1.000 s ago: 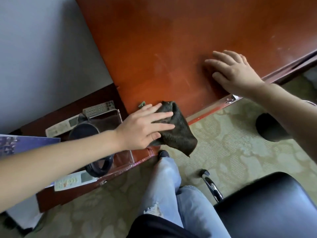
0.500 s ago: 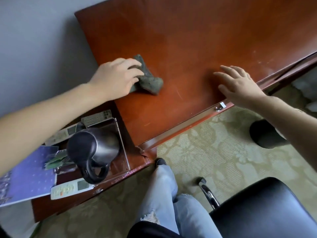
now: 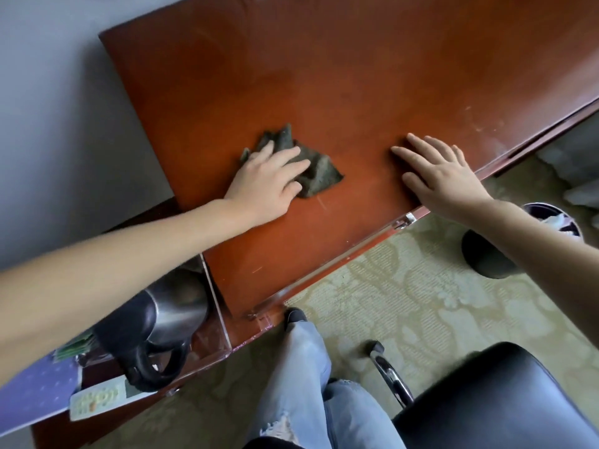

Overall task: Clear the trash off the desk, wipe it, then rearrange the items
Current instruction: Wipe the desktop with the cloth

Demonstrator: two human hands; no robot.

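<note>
A crumpled dark grey cloth (image 3: 316, 171) lies on the reddish-brown desk (image 3: 340, 76), left of its middle. My left hand (image 3: 267, 181) presses down on the cloth with fingers spread and nearly straight. My right hand (image 3: 440, 175) rests flat on the desk top near the front edge, fingers straight, holding nothing. The desk surface around both hands shows only faint scratches and pale smears toward the right.
A lower side table at the left holds a steel kettle (image 3: 162, 322) with a black handle, a white remote (image 3: 97, 400) and a purple booklet (image 3: 32, 390). A dark bin (image 3: 492, 254) stands on the patterned carpet at right. A black chair seat (image 3: 505, 400) is at lower right.
My left hand carried the cloth from the desk's front left corner up to the back left, then right toward the middle. My right hand stayed flat on the desk.
</note>
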